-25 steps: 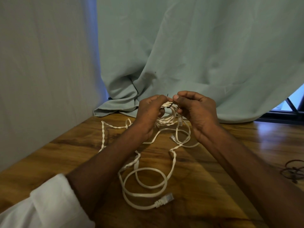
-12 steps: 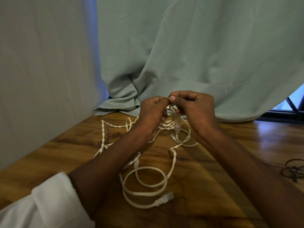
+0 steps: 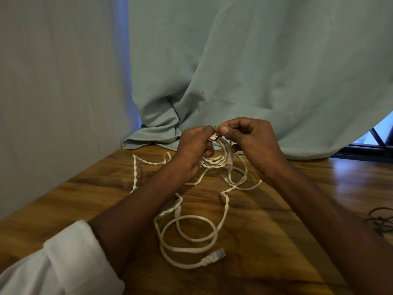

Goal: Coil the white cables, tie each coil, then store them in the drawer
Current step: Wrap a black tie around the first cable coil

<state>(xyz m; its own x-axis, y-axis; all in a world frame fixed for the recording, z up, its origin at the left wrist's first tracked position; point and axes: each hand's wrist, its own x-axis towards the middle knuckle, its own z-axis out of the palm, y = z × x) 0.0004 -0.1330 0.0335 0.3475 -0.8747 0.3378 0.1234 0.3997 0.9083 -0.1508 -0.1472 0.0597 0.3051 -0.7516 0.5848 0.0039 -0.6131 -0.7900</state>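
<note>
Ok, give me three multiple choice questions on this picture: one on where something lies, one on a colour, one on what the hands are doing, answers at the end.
1. Where does the loose plug lie?
A. on the table, near the person
B. on the curtain
C. in the left hand

2. What colour is the curtain?
A. red
B. pale green
C. black

3. What are the hands doing?
A. resting flat on the table
B. both gripping the coil above the table
C. hanging empty

Answers: 1 A, the plug rests on the wood by the lower loops. 2 B, the drape is pale green. 3 B, left hand and right hand pinch the coil's top.
</note>
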